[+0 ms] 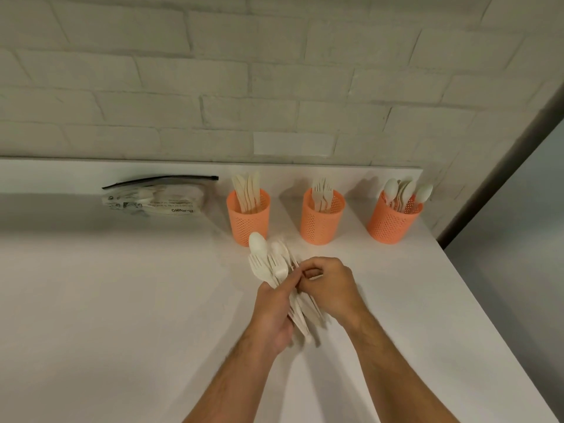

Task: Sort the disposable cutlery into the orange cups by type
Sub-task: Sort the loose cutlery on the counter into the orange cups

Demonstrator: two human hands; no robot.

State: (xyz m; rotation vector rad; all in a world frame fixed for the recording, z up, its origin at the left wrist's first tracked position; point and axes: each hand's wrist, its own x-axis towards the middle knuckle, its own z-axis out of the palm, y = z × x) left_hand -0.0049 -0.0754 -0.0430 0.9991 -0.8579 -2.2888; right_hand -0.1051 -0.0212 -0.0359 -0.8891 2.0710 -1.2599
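Three orange perforated cups stand in a row at the back of the white table. The left cup (247, 221) holds knives, the middle cup (322, 222) holds forks, the right cup (392, 222) holds spoons. My left hand (273, 312) grips a mixed bundle of cream cutlery (268, 264), with fork and spoon heads fanning out toward the cups. My right hand (331, 286) pinches at pieces in the same bundle with thumb and fingers; which piece it holds is hidden.
A clear zip bag (154, 196) with more cutlery lies at the back left, against the white brick wall. The table's right edge (476, 288) runs diagonally close to the right cup.
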